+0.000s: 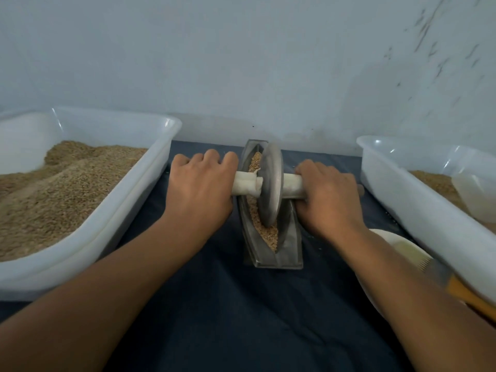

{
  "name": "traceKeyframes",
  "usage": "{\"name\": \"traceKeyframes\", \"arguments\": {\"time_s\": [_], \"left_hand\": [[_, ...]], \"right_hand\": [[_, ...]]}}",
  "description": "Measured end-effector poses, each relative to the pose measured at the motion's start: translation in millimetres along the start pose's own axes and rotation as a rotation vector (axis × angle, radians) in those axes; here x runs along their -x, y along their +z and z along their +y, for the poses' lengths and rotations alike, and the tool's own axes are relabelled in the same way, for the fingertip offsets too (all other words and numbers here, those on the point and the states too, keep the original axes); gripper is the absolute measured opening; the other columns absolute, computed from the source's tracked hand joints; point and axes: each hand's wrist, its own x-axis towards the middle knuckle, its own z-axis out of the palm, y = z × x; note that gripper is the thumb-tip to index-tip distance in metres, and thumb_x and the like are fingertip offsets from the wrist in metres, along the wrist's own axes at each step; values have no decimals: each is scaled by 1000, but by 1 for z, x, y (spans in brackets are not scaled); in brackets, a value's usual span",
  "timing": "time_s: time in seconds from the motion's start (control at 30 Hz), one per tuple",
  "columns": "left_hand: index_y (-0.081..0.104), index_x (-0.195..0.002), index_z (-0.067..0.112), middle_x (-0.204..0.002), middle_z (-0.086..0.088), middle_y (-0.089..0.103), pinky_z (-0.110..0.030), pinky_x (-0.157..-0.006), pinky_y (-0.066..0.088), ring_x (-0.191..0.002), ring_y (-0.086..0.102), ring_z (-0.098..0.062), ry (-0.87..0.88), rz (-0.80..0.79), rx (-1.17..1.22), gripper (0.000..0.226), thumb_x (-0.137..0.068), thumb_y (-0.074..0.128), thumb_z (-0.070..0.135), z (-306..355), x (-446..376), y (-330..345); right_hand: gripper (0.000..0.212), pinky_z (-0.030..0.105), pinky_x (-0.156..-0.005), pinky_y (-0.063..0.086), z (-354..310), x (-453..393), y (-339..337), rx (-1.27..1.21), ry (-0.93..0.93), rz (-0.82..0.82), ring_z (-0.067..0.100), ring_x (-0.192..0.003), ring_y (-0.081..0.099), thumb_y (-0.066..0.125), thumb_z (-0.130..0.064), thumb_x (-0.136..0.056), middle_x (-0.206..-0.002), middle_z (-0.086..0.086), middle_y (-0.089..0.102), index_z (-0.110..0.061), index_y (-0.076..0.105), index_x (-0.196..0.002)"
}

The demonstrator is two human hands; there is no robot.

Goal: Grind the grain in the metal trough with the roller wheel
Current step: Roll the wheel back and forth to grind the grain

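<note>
A narrow boat-shaped metal trough (288, 245) stands on a dark cloth in the middle, running away from me. Tan grain (264, 233) lies along its groove. A grey metal roller wheel (271, 186) stands upright in the groove, about midway along. A white-wrapped axle handle (292, 185) passes through the wheel to both sides. My left hand (200, 189) grips the left end of the handle, fingers curled over it. My right hand (328, 196) grips the right end the same way.
A large white plastic tub (150, 181) heaped with grain sits at the left. Another white tub (402, 200) with grain and a clear scoop (475, 194) is at the right. A white bowl (386, 238) and a brush (456, 285) lie near my right forearm. A pale wall rises just behind.
</note>
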Motion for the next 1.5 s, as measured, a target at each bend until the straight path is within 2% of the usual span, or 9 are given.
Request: {"name": "traceKeyframes", "arguments": {"time_s": [0.13, 0.3, 0.47, 0.7, 0.83, 1.0, 1.17, 1.3, 1.5], "left_hand": [[47, -97, 23, -82, 4, 40, -36, -69, 30, -69, 38, -17, 13, -27, 7, 26, -81, 66, 30, -1, 3, -7], [48, -96, 25, -81, 6, 40, -35, -67, 30, -66, 40, -17, 24, -50, 22, 24, -82, 65, 34, -4, 8, -15], [44, -95, 26, -81, 7, 39, -35, -67, 30, -67, 39, -16, 24, -78, 32, 25, -84, 64, 35, -5, 6, -17], [34, -86, 24, -73, 6, 35, -36, -67, 27, -63, 37, -17, 36, -58, -27, 35, -79, 68, 28, 2, -3, -7], [36, -88, 25, -75, 6, 41, -36, -68, 29, -65, 40, -17, -16, -116, -15, 34, -80, 69, 28, -1, -16, 8], [40, -89, 26, -83, 3, 56, -35, -68, 29, -67, 44, -19, -23, -95, -31, 24, -84, 64, 26, -1, -31, 21], [56, -96, 22, -89, -3, 62, -36, -68, 29, -67, 47, -23, -36, -39, -31, 10, -87, 61, 20, -1, -44, 31], [60, -99, 21, -92, -5, 64, -35, -70, 31, -80, 62, -30, -46, -59, -23, 14, -86, 64, 18, -3, -55, 39], [60, -98, 20, -90, -6, 63, -36, -70, 31, -77, 60, -30, -68, -39, -27, 16, -84, 66, 14, -5, -64, 49]], "right_hand": [[21, 35, -70, 23, -1, 4, -7, -49, 20, 10, 24, -79, 53, 68, -23, -80, -86, -8, 57, -25, 54, -96], [25, 35, -61, 39, 3, 7, -19, -75, 27, -44, 24, -77, 59, 72, -32, -79, -82, -14, 55, -32, 51, -93], [23, 31, -56, 33, 6, 7, -21, -2, -3, -106, 24, -79, 61, 68, -41, -82, -86, -10, 63, -33, 53, -98], [22, 31, -54, 38, 12, -6, -2, 31, 59, -175, 22, -71, 56, 62, -43, -83, -82, -11, 56, -34, 47, -96], [23, 31, -54, 27, 13, -21, 9, 65, -1, -123, 21, -67, 48, 65, -36, -81, -86, -7, 62, -32, 54, -101], [29, 33, -60, 30, 18, -39, 20, 56, 17, -159, 25, -77, 58, 67, -38, -80, -91, -6, 64, -34, 54, -106], [35, 28, -51, 22, 25, -56, 27, 28, 27, -241, 19, -70, 45, 70, -37, -81, -74, -11, 44, -33, 53, -111], [38, 29, -52, 24, 29, -71, 33, 31, 2, -252, 22, -74, 45, 69, -35, -81, -79, -7, 44, -32, 54, -115], [34, 33, -62, 31, 33, -95, 40, 24, 15, -327, 21, -80, 46, 67, -41, -81, -84, -8, 48, -38, 54, -112]]}}
